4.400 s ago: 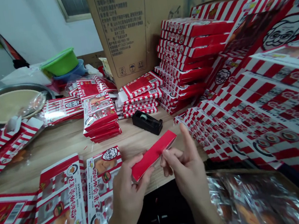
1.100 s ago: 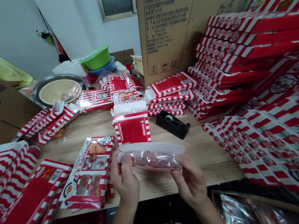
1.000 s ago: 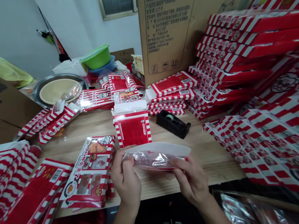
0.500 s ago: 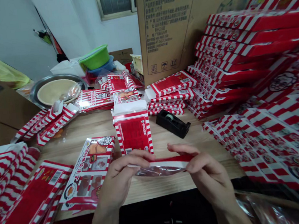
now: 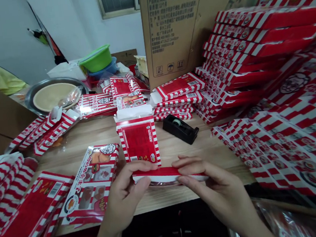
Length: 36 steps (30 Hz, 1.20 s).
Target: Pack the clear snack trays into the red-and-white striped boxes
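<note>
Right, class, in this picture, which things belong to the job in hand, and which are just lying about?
Job in hand: left hand, right hand, flat red-and-white striped card sleeve pinched between them.
Lying about: upright red-striped card box, black plastic tape dispenser, green plastic basin, brown cardboard carton.

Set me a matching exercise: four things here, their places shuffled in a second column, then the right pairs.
Things:
1 tape dispenser
2 green bowl
3 upright carton
4 folded red packet

Places:
A between left hand and right hand
B inside blue bowl
C standing on wooden table, just above the hands
D lying on the table, right of the upright carton

Pairs: 1-D, 2-B, 3-C, 4-A
</note>
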Each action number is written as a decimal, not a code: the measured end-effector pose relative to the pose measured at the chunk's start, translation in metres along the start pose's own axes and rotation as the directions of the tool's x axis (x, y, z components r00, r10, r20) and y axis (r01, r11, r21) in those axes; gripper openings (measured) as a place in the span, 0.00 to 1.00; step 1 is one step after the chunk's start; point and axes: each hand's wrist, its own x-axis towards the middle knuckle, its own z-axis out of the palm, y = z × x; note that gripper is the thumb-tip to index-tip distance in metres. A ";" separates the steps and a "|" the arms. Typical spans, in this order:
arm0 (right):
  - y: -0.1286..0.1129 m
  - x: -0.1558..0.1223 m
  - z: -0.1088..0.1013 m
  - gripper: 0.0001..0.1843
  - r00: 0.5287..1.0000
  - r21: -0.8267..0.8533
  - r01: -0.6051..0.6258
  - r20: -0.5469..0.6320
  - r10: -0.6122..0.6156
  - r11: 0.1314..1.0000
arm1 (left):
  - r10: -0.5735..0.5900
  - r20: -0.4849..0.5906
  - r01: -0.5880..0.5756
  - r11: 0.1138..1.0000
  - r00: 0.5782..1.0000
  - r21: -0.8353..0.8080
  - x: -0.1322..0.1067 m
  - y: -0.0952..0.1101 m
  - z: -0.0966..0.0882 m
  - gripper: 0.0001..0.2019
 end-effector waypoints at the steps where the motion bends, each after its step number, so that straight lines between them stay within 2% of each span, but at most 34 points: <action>1: 0.001 0.002 -0.002 0.04 1.000 0.028 0.005 0.018 -0.005 1.000 | 0.012 0.001 -0.012 1.000 1.000 0.011 0.000 0.000 -0.001 0.10; 3: 0.003 0.007 -0.007 0.04 0.994 0.093 0.010 0.103 -0.020 0.996 | 0.072 0.062 -0.074 0.997 0.995 0.026 0.001 0.000 -0.004 0.08; 5: 0.006 0.012 -0.015 0.06 0.970 0.134 0.038 0.233 -0.069 0.990 | 0.133 0.131 -0.140 0.989 0.982 0.045 0.002 -0.001 -0.008 0.08; 7: 0.009 0.016 -0.024 0.13 0.933 0.137 0.075 0.341 -0.118 0.988 | 0.164 0.157 -0.175 0.983 0.974 0.061 0.001 -0.004 -0.012 0.07; 9: 0.011 0.016 -0.032 0.17 0.908 0.094 0.095 0.400 -0.125 0.991 | 0.180 0.154 -0.194 0.978 0.971 0.080 0.000 -0.007 -0.013 0.10; 12: 0.014 0.012 -0.037 0.19 0.893 0.008 0.116 0.436 -0.108 0.993 | 0.227 0.177 -0.251 0.960 0.958 0.125 -0.001 -0.012 -0.015 0.13; 15: 0.014 0.002 -0.036 0.20 0.884 -0.054 0.188 0.444 -0.145 0.981 | 0.256 0.226 -0.297 0.940 0.940 0.171 -0.004 -0.015 -0.015 0.17; 18: 0.013 -0.008 -0.032 0.23 0.897 -0.100 0.246 0.399 -0.187 0.964 | 0.242 0.180 -0.273 0.945 0.954 0.178 -0.008 -0.017 -0.010 0.15; 21: 0.023 -0.003 -0.037 0.14 0.913 0.019 0.115 0.392 -0.113 0.993 | 0.235 0.050 -0.240 0.957 0.971 0.160 -0.012 -0.020 -0.002 0.11; 22: 0.032 0.003 -0.041 0.13 0.936 0.042 0.047 0.346 -0.058 0.998 | 0.235 0.010 -0.233 0.960 0.972 0.156 -0.012 -0.022 0.001 0.10; 23: 0.045 0.013 -0.047 0.17 0.960 0.049 -0.023 0.279 0.009 0.999 | 0.234 -0.021 -0.228 0.962 0.972 0.151 -0.013 -0.023 0.004 0.10; 24: 0.060 0.024 -0.054 0.20 0.989 0.003 -0.069 0.129 0.068 0.998 | 0.237 -0.041 -0.228 0.963 0.971 0.146 -0.013 -0.024 0.006 0.09; 25: 0.077 0.038 -0.061 0.20 0.982 -0.097 -0.163 -0.110 0.152 0.982 | 0.243 -0.049 -0.234 0.962 0.969 0.141 -0.014 -0.024 0.008 0.09; 26: 0.095 0.052 -0.068 0.19 0.957 -0.130 -0.233 -0.208 0.203 0.964 | 0.243 -0.056 -0.234 0.962 0.968 0.138 -0.015 -0.025 0.009 0.10; 27: 0.113 0.065 -0.074 0.17 0.937 -0.143 -0.291 -0.242 0.251 0.946 | 0.243 -0.061 -0.233 0.963 0.968 0.137 -0.016 -0.025 0.009 0.10; 29: 0.145 0.088 -0.083 0.13 0.897 -0.147 -0.424 -0.205 0.392 0.894 | 0.234 -0.065 -0.224 0.965 0.970 0.140 -0.018 -0.024 0.010 0.10; 31: 0.164 0.102 -0.088 0.11 0.839 -0.137 -0.544 -0.113 0.533 0.828 | 0.239 -0.062 -0.227 0.961 0.969 0.155 -0.020 -0.024 0.010 0.10; 34: 0.171 0.104 -0.096 0.09 0.736 -0.099 -0.672 0.020 0.677 0.734 | 0.276 -0.048 -0.262 0.946 0.960 0.191 -0.019 -0.025 0.009 0.09; 36: 0.168 0.095 -0.102 0.08 0.695 -0.051 -0.714 0.067 0.716 0.698 | 0.291 -0.054 -0.274 0.938 0.955 0.213 -0.017 -0.026 0.010 0.09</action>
